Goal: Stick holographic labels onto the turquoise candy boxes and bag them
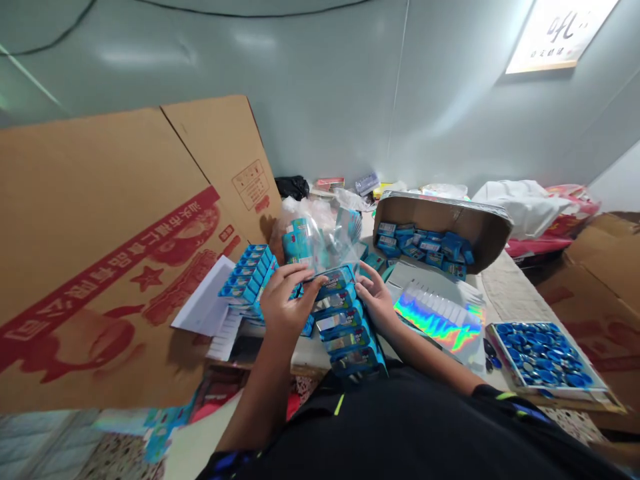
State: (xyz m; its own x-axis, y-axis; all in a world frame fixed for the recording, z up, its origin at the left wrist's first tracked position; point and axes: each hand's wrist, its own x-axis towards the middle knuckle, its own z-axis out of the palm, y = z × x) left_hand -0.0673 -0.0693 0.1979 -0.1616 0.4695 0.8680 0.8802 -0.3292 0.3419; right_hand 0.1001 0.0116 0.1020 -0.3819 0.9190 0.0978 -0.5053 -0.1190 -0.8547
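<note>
A row of several small blue packs [345, 323] runs from my chest out to the table. My left hand [285, 300] curls over the far end of the row, fingertips on the top pack [334, 279]. On the right side of the same pack rests my right hand [376, 298], fingers pressed against it. A second stack of blue packs [247, 273] lies just left of my left hand. Behind the row stands a clear plastic bag with blue packs inside [313, 237].
A big brown carton with red print [100, 253] fills the left. An open cardboard box holding blue packs [440, 230] lies tipped at the back right. A holographic sheet [440, 320] and a tray of blue round caps [543, 353] sit right. White papers [205, 307] lie left.
</note>
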